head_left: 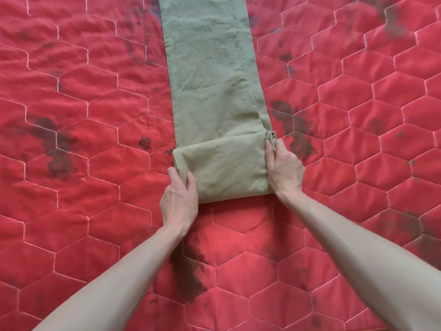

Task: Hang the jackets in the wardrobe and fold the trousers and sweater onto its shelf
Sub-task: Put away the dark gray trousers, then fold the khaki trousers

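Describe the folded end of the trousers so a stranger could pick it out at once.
A red quilt stitched in hexagons fills the view, and olive-green trousers run down its middle as one long strip. At the near end the cloth is turned over into a thick folded end, gripped by the left hand and right hand; the rest lies flat.

Red hex-quilted bedcover (95, 115), dark stains

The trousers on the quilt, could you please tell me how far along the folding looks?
Done: the green trousers lie flat on the red quilt, near end already folded over once. In hand: the left hand and right hand grip that fold's sides. Left: folding the remaining length; no wardrobe, jackets or sweater are in view.
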### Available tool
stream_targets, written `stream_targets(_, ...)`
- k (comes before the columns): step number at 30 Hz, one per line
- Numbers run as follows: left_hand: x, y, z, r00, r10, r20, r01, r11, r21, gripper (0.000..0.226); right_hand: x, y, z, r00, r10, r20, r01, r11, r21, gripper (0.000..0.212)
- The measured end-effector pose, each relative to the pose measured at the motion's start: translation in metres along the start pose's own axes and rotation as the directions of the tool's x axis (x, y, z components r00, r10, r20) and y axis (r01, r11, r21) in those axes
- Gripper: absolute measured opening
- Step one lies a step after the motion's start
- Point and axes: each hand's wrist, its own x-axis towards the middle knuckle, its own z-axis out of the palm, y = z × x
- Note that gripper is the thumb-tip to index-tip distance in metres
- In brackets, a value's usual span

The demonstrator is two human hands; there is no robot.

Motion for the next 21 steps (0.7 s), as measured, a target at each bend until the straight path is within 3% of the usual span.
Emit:
stream_targets(2,-0.004,0.011,0.0,0.998,-0.065,-0.028,0.065,0.998,0.013,0.027,-0.004,-0.002,-0.003,0.998,0.011,-0.057,-0.007,0.998,0.066,0.035)
stream_targets(4,-0.008,0.018,-0.002,0.989,-0.006,-0.148,0.018,0.997,0.079,0.053,-0.005,0.001,-0.007,0.985,-0.108,-0.134,0.114,0.993,0.037,0.048)
stream_targets(6,-0.005,0.018,-0.006,0.951,0.259,-0.169,-0.203,0.936,0.288,0.067,-0.004,0.009,-0.01,0.913,-0.382,-0.141,0.377,0.924,-0.063,0.051)
stream_targets(8,0.004,0.011,-0.008,0.84,0.543,0.006,-0.499,0.767,0.403,0.066,-0.009,0.018,-0.007,0.778,-0.628,-0.02,0.623,0.775,-0.104,0.055)
stream_targets(9,0.009,0.006,-0.007,0.788,0.609,0.091,-0.588,0.701,0.403,0.066,-0.013,0.021,-0.004,0.741,-0.669,0.058,0.671,0.734,-0.109,0.061)
stream_targets(12,0.019,-0.011,-0.004,0.717,0.628,0.301,-0.691,0.586,0.424,0.102,-0.022,0.028,0.01,0.754,-0.631,0.182,0.656,0.739,-0.157,0.086)
stream_targets(15,0.024,-0.013,-0.002,0.666,0.637,0.388,-0.736,0.48,0.476,0.123,-0.019,0.026,0.017,0.757,-0.612,0.227,0.653,0.716,-0.246,0.097)
stream_targets(21,0.017,0.006,0.0,0.726,0.495,0.476,-0.68,0.415,0.605,0.131,-0.017,0.026,0.01,0.717,-0.649,0.255,0.697,0.666,-0.264,0.111)
